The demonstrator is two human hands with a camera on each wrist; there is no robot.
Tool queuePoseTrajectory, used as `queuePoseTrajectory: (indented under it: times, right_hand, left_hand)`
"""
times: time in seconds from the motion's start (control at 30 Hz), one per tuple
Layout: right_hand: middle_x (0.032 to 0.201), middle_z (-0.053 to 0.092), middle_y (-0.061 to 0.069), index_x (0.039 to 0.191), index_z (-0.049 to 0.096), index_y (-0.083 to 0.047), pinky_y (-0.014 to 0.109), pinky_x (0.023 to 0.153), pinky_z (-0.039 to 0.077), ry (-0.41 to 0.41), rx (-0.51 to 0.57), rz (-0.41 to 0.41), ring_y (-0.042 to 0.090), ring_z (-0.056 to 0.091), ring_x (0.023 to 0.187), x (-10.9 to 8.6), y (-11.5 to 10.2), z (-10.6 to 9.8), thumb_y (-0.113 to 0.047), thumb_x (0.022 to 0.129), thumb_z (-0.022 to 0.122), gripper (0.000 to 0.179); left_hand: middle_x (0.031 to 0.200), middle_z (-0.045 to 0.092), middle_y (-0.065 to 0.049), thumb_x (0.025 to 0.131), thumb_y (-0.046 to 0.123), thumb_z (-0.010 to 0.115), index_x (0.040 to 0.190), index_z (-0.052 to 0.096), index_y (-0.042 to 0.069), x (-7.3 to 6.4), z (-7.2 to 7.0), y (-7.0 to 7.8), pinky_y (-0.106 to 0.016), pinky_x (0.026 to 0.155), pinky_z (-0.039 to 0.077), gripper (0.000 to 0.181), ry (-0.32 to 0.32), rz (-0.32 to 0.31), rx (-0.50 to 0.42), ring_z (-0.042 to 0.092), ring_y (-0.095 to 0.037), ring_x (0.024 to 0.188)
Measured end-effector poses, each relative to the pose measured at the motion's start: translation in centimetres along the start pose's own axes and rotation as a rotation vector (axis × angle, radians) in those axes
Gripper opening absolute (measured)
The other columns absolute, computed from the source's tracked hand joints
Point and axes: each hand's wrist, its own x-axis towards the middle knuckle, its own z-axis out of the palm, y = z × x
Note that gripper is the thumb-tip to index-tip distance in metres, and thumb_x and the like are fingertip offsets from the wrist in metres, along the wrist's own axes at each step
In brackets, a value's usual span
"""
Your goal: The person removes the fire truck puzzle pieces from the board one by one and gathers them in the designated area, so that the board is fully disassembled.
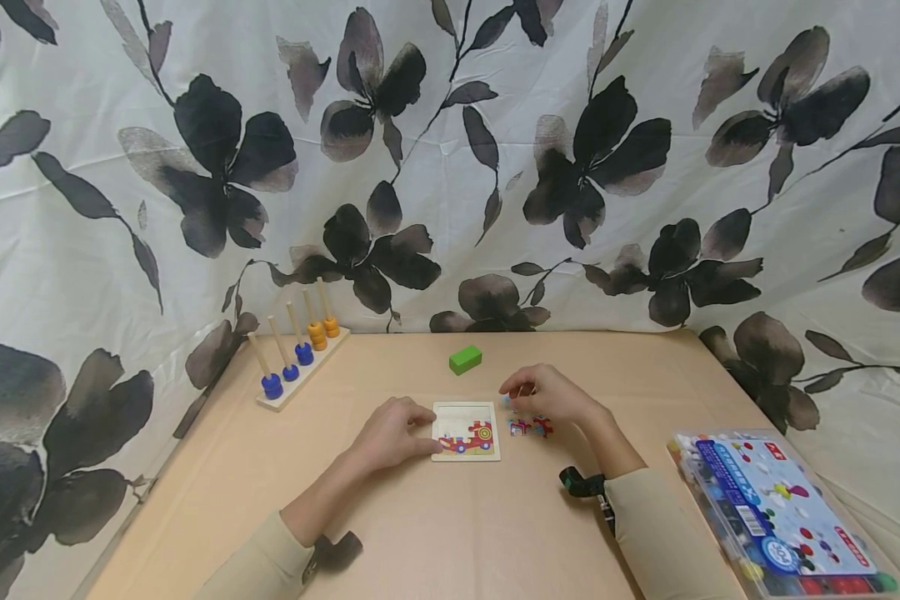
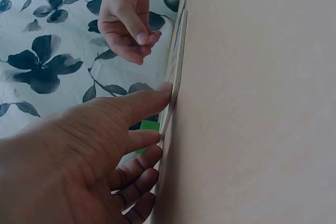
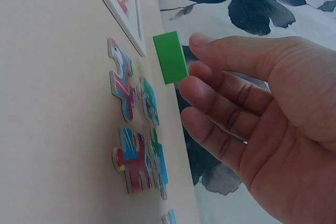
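Observation:
A small square puzzle board (image 1: pixel 466 457) with a pale rim lies mid-table, a red and yellow vehicle picture partly filling its lower half. My left hand (image 1: pixel 396 433) rests at the board's left edge, thumb and forefinger touching it apart from each other; the left wrist view shows the board (image 2: pixel 178 66) nearly edge-on. Right of the board lie several loose jigsaw pieces (image 1: pixel 542 426) in red, blue and green. Over them hovers my right hand (image 1: pixel 553 393), its fingers (image 3: pixel 202 124) loosely bent with nothing between them in the right wrist view.
Behind the board sits a green block (image 1: pixel 465 360). At the back left stands a wooden peg stand (image 1: pixel 300 379) with blue and orange beads. A clear plastic case (image 1: pixel 787 517) of colored parts occupies the front right. A floral curtain (image 1: pixel 450 167) hangs behind the table.

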Motion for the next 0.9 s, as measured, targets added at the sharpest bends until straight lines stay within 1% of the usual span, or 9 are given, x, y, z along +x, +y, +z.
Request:
queuePoseTrajectory:
  times: [0.17, 0.27, 0.47, 0.53, 0.7, 0.9]
  right_hand:
    - [0.11, 0.075, 0.015, 0.115, 0.076, 0.0, 0.027, 0.077, 0.05, -0.002, -0.016, -0.023, 0.017, 0.059, 0.087, 0.2, -0.3, 0.5, -0.002, 0.093, 0.073, 0.022]
    - [0.11, 0.075, 0.013, 0.117, 0.076, -0.001, 0.027, 0.078, 0.051, -0.009, -0.015, -0.018, 0.017, 0.06, 0.088, 0.3, -0.5, 0.7, -0.005, 0.094, 0.073, 0.023]
    - [0.112, 0.075, 0.008, 0.119, 0.075, -0.003, 0.027, 0.078, 0.053, -0.031, -0.03, -0.033, 0.016, 0.062, 0.09, 0.5, -0.8, 1.3, -0.009, 0.095, 0.074, 0.025]
    - [0.112, 0.074, 0.008, 0.119, 0.076, -0.004, 0.027, 0.08, 0.053, -0.037, -0.035, -0.046, 0.015, 0.063, 0.091, 0.6, -0.8, 1.5, -0.008, 0.094, 0.075, 0.025]
    - [0.112, 0.075, 0.013, 0.117, 0.075, -0.002, 0.027, 0.081, 0.054, -0.052, -0.03, -0.082, 0.017, 0.066, 0.092, 0.8, -0.9, 1.9, -0.005, 0.093, 0.075, 0.024]
    - [0.113, 0.074, 0.011, 0.118, 0.075, -0.003, 0.024, 0.079, 0.054, -0.082, -0.031, -0.066, 0.014, 0.065, 0.091, 1.0, -1.0, 2.5, -0.005, 0.094, 0.075, 0.024]
  left_hand:
    - [0.103, 0.073, 0.001, 0.075, 0.041, 0.093, 0.112, 0.081, 0.014, 0.0, 0.0, 0.0, -0.038, 0.087, 0.048, 0.048, -0.001, -0.006, -0.003, 0.059, -0.015, 0.097]
    - [0.104, 0.073, 0.001, 0.075, 0.041, 0.093, 0.113, 0.081, 0.014, 0.0, 0.0, 0.0, -0.038, 0.088, 0.048, 0.048, -0.003, -0.008, -0.007, 0.059, -0.016, 0.097]
    - [0.104, 0.074, 0.001, 0.075, 0.04, 0.093, 0.112, 0.081, 0.013, 0.0, 0.0, -0.1, -0.04, 0.09, 0.049, 0.047, 0.001, 0.009, -0.008, 0.06, -0.017, 0.099]
    - [0.104, 0.075, 0.001, 0.075, 0.04, 0.093, 0.112, 0.081, 0.013, 0.1, 0.0, -0.1, -0.04, 0.091, 0.05, 0.047, 0.003, 0.015, -0.007, 0.061, -0.017, 0.1]
    - [0.105, 0.075, 0.0, 0.076, 0.039, 0.093, 0.112, 0.081, 0.013, 0.1, 0.0, -0.2, -0.041, 0.091, 0.05, 0.047, 0.0, 0.017, -0.011, 0.061, -0.017, 0.101]
    - [0.105, 0.074, -0.001, 0.076, 0.038, 0.092, 0.113, 0.081, 0.012, 0.1, -0.2, -0.1, -0.04, 0.089, 0.05, 0.047, -0.007, 0.009, -0.024, 0.06, -0.017, 0.099]
